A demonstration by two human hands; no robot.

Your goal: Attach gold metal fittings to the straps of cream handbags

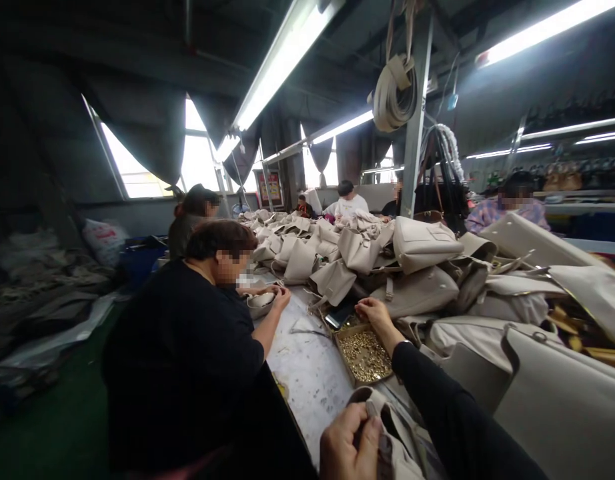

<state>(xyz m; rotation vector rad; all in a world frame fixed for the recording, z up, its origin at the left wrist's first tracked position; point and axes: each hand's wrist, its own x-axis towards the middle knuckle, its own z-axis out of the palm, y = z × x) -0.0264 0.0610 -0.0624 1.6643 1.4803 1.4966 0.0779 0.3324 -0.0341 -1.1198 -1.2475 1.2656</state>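
My left hand [348, 440], low in the view, pinches the edge of a beige handbag [405, 453] between thumb and fingers. Part of that bag is cut off by the bottom of the picture. My right hand [376, 315] reaches forward over the far end of a shallow box [356, 381] filled with small gold-coloured metal pieces [362, 353]. Its fingertips are drawn together, and anything between them is too small to see. A phone [339, 315] lies at the box's far end, just left of my right fingers.
Beige bags [427, 243] are heaped along the table [307, 353] ahead and to the right. Close on my left, a person in black [187, 353] handles a beige piece [260, 303]. Other people sit farther back. A strap coil [395, 93] hangs by a post [418, 113].
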